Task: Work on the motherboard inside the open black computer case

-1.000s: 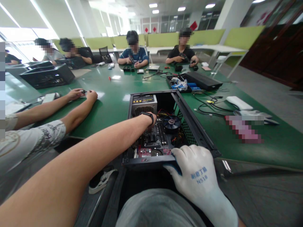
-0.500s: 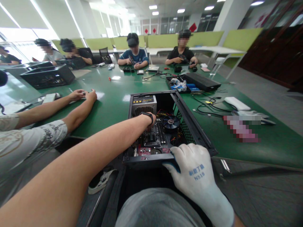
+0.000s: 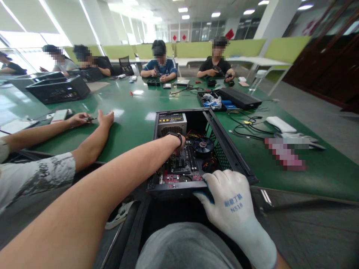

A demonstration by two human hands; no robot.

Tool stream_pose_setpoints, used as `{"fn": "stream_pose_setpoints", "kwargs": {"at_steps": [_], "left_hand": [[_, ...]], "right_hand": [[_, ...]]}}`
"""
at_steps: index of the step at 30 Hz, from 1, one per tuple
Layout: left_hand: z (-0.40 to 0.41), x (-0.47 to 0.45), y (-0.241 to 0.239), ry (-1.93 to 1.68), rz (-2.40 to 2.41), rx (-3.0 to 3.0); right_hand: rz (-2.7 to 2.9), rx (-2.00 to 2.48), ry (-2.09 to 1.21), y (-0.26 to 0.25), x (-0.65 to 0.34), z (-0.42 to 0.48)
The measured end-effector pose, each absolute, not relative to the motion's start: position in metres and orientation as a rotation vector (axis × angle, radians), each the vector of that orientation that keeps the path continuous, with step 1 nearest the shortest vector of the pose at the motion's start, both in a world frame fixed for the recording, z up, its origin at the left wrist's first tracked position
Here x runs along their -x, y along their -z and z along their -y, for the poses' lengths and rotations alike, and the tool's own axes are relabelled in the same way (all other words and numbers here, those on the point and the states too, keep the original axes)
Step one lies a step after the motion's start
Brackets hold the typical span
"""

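An open computer case (image 3: 179, 188) lies in front of me at the table's near edge. Inside it are a silver power supply (image 3: 175, 129), a round black fan (image 3: 202, 145) and a motherboard (image 3: 182, 164). Bare, with a black band at the wrist, my left hand (image 3: 180, 144) reaches down into the case beside the power supply; its fingers are mostly hidden, so I cannot tell what they hold. My right hand (image 3: 226, 192), in a white work glove, is closed over the case's near rim, thumb below and fingers on top.
On the green table (image 3: 131, 123), black cables (image 3: 246, 125), a white object (image 3: 281, 124) and gloves (image 3: 300, 140) lie right of the case. Behind it is a black tray (image 3: 215, 102) with tools. A co-worker's hands (image 3: 105, 119) are at left. More cases (image 3: 57, 89) stand further left.
The co-worker's hands at left have moved apart, with a small object now showing in one. My two hands and the case look the same.
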State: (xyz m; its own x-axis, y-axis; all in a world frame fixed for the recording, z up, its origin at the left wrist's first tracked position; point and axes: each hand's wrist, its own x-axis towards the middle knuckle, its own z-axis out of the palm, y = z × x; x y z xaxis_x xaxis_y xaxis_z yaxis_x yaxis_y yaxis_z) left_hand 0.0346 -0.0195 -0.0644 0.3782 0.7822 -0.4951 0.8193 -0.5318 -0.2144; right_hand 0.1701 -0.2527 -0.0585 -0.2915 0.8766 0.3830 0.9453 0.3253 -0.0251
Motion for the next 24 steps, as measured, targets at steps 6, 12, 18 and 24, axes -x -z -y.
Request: {"fn": "stream_pose_setpoints", "kwargs": {"at_steps": [6, 12, 18, 24], "left_hand": [[0.027, -0.033, 0.056, 0.9, -1.506, -2.502], [0.028, -0.034, 0.054, 1.0, -1.431, -2.584], [0.024, -0.032, 0.059, 0.861, -1.476, -2.557], [0.023, -0.031, 0.06, 0.856, -1.47, -2.57]], "right_hand": [[2.267, 1.624, 0.282, 0.059, -0.169, 0.252], [2.276, 1.642, 0.278, 0.059, -0.169, 0.253], [2.268, 1.633, 0.28, 0.059, -0.168, 0.253], [2.266, 1.626, 0.296, 0.059, -0.168, 0.254]]}}
